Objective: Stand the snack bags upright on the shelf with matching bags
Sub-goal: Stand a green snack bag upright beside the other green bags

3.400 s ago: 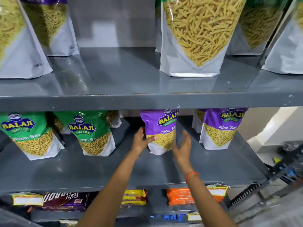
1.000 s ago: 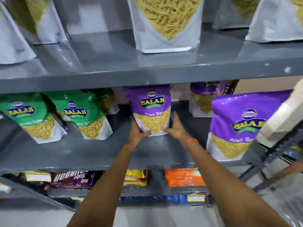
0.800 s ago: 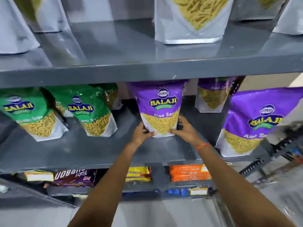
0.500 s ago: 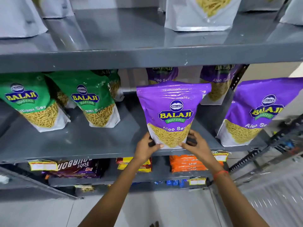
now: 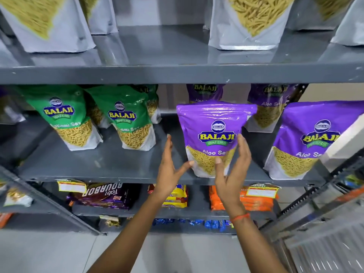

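A purple Aloo Sev bag (image 5: pixel 213 133) stands upright at the front edge of the grey middle shelf (image 5: pixel 102 164). My left hand (image 5: pixel 169 170) is open just left of the bag, its thumb tip near the bag's lower left corner. My right hand (image 5: pixel 234 170) is open in front of the bag's lower right side, fingers spread, apparently off the bag. A matching purple bag (image 5: pixel 311 140) stands to the right, and two more purple bags (image 5: pixel 271 107) stand behind. Green sev bags (image 5: pixel 126 119) stand on the left.
The upper shelf (image 5: pixel 177 73) carries tall silver bags (image 5: pixel 250 22) of yellow sticks. Below are dark biscuit packs (image 5: pixel 102 194), yellow packs and orange packs (image 5: pixel 256 200). A metal rack post (image 5: pixel 315 201) slants at the right. Bare shelf lies between green and purple bags.
The purple bag was pulled from the back of the shelf to its front edge. Both hands, which gripped its base half a second ago, have now opened and drawn away from it.
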Demonstrator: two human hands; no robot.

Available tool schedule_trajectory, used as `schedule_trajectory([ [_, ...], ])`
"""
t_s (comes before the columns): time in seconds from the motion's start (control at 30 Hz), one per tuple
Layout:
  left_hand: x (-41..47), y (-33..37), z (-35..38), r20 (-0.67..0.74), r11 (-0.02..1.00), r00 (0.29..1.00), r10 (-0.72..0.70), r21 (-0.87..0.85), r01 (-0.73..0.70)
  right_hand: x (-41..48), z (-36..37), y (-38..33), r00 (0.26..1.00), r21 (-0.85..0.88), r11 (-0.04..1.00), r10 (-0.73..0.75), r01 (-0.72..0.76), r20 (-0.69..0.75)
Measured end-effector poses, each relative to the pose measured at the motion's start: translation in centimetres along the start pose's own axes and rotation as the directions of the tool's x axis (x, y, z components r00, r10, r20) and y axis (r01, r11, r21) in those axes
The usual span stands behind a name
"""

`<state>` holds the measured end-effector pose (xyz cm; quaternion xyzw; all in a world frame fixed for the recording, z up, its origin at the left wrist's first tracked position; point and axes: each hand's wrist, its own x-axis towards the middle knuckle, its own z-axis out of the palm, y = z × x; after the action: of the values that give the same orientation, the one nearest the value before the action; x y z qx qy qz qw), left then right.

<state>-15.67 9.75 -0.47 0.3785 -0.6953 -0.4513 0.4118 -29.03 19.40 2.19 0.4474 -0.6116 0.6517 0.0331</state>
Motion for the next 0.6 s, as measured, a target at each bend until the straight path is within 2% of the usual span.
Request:
schedule_trajectory([
  [0.1, 0.5, 1.5, -3.0, -0.133, 0.989, 0.98, 0.147, 0.049, -0.142, -0.6, 4.1, -3.3, 0.99, 0.058, 0.991, -0.127, 0.123, 0.068],
  [0.17, 1.1, 1.5, -5.2, -0.212, 0.982, 0.959, 0.189, 0.058, -0.18, -1.2, 7.2, -4.5, 0.979, 0.111, 0.988, -0.127, 0.11, 0.16],
  [0.27, 2.3, -0.3, -9.0, -0.316, 0.99, 0.938, 0.14, 0.049, -0.132, -1.4, 12.7, -4.3, 0.934, 0.117, 0.993, -0.018, -0.026, 0.358],
  [0.37, 4.3, -4.3, -13.6, -0.379, 0.997, 0.922, -0.076, -0.024, 0.072, -0.3, 18.4, -2.8, 0.805, 0.068, 0.948, 0.223, -0.31, 0.55],
  [0.47, 7.5, -9.2, -17.9, -0.228, 0.968, 0.941, -0.25, -0.035, 0.249, 1.2, 22.6, -0.6, 0.629, 0.024, 0.845, 0.379, -0.535, 0.679],
  [0.53, 10.3, -11.7, -20.0, -0.05, 0.951, 0.951, -0.306, -0.053, 0.303, 1.7, 24.6, 1.1, 0.582, -0.004, 0.812, 0.423, -0.584, 0.694],
  [0.6, 12.5, -13.2, -20.8, 0.138, 0.948, 0.943, -0.302, -0.058, 0.312, 1.9, 25.7, 2.3, 0.559, -0.028, 0.779, 0.474, -0.626, 0.681],
])
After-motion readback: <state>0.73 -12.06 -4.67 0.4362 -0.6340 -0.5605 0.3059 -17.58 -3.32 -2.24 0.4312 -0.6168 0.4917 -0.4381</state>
